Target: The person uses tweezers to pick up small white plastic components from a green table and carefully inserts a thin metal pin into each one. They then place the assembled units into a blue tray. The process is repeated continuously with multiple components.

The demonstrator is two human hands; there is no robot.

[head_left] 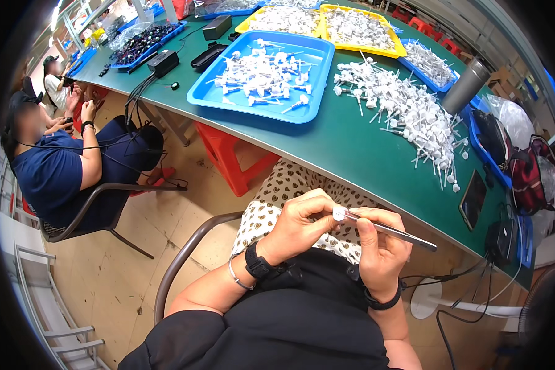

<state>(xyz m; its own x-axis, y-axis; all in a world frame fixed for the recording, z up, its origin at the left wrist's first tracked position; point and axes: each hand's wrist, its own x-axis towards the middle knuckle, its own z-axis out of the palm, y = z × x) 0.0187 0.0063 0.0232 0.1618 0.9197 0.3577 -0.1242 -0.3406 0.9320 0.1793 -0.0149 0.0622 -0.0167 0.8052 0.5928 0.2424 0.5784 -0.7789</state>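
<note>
1. The left hand pinches a small white round-headed piece between thumb and fingers, above the person's lap, in front of the counter.
2. The right hand grips slim metal tweezers, their tip end at that piece.
3. On the green counter, a blue tray bears similar white stemmed pieces; a loose heap lies to its right.
4. Near the heap lies a dark smartphone.
</note>
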